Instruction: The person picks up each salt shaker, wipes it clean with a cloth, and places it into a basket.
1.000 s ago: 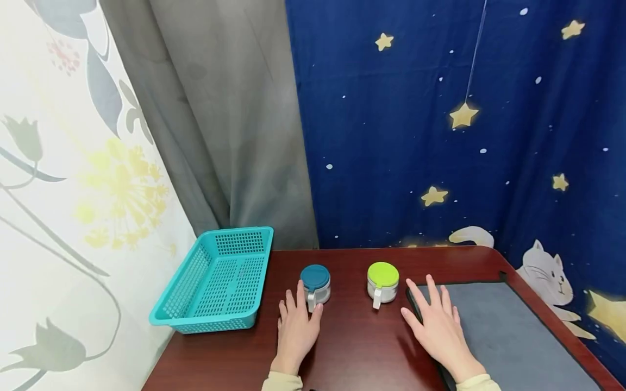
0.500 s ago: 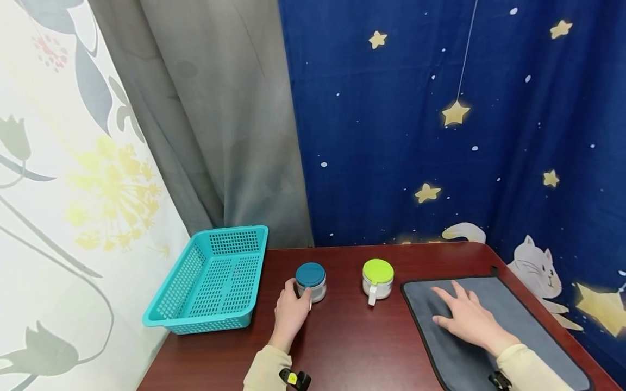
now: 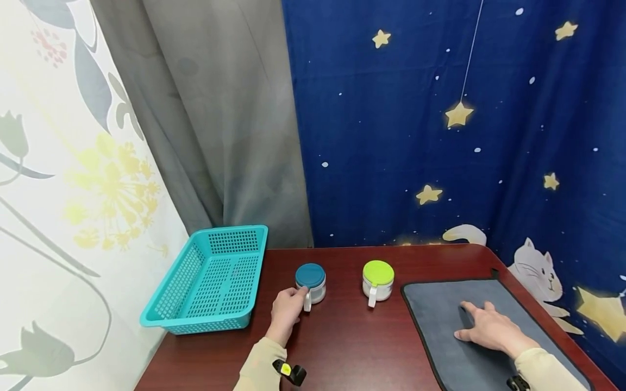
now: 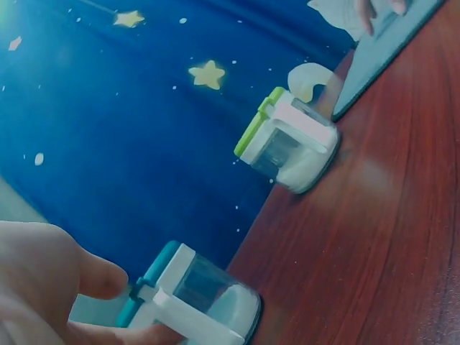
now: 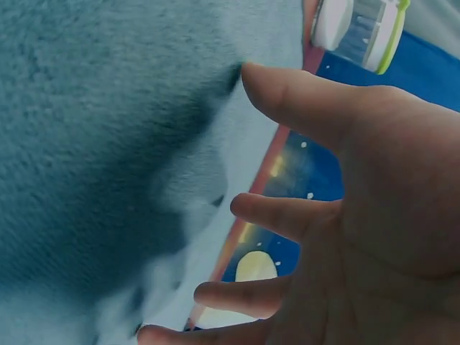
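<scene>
A glass seasoning jar with a blue lid (image 3: pixel 310 276) stands upright on the table, white contents inside. My left hand (image 3: pixel 287 309) grips its white handle (image 4: pixel 194 316): the thumb lies at the handle's top by the lid, and a finger goes in behind the handle. To its right stands a matching seasoning jar with a lime-green lid (image 3: pixel 378 273), handle toward me, touched by neither hand. Over the grey mat (image 3: pixel 430 304), my right hand (image 3: pixel 494 328) has its fingers spread and holds nothing; the thumb tip is right at the mat's surface (image 5: pixel 108 144).
A turquoise plastic basket (image 3: pixel 220 319) sits at the table's left, beside the patterned white wall covering. Grey and navy star-printed curtains (image 3: pixel 371 136) hang behind the table's back edge. The mat covers the right side of the dark red table (image 3: pixel 352 347).
My left hand has come down from beside the blue-lidded jar onto its handle. My right hand has moved right, from the mat's left edge to over its middle, and lower.
</scene>
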`<state>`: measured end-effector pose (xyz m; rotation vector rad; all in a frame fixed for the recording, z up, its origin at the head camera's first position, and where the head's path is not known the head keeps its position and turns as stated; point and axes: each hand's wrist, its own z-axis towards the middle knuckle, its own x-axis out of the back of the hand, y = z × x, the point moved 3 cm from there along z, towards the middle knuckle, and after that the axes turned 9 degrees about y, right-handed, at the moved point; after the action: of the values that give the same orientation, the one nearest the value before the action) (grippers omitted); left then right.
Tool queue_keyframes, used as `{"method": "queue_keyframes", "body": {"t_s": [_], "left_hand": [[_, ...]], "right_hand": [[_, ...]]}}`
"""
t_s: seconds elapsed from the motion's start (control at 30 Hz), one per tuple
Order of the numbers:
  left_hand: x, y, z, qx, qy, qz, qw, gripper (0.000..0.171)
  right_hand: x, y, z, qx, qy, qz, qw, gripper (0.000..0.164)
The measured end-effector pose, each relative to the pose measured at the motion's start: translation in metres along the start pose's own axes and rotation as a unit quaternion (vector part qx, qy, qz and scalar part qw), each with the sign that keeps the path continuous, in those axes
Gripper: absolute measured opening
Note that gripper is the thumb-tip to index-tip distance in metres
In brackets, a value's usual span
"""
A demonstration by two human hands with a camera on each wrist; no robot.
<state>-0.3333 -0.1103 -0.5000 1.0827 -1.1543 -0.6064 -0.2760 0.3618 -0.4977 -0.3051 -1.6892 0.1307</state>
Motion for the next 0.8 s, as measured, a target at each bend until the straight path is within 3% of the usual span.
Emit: {"method": "queue_keyframes", "body": {"t_s": [0.2, 0.47, 0.63, 0.8], "left_hand": [[0.001, -0.012, 0.006, 0.074, -0.077, -0.075, 0.9915, 0.051], [0.007, -0.017, 0.019, 0.113, -0.205, -0.088, 0.9682, 0.067], [0.006, -0.014, 0.022, 0.129, -0.221, -0.11, 0.9604, 0.068], [-0.004, -0.011, 0.022, 0.14, -0.234, -0.127, 0.9536, 0.068]], "right_hand": [[-0.006, 0.003, 0.005, -0.014, -0.014, -0.005, 1.0, 0.112], [-0.007, -0.005, 0.012, 0.002, -0.007, -0.007, 1.0, 0.101], [-0.009, -0.011, 0.01, 0.029, 0.024, -0.001, 0.999, 0.084], [-0.011, -0.014, 0.001, 0.083, 0.099, 0.009, 0.992, 0.041]]}}
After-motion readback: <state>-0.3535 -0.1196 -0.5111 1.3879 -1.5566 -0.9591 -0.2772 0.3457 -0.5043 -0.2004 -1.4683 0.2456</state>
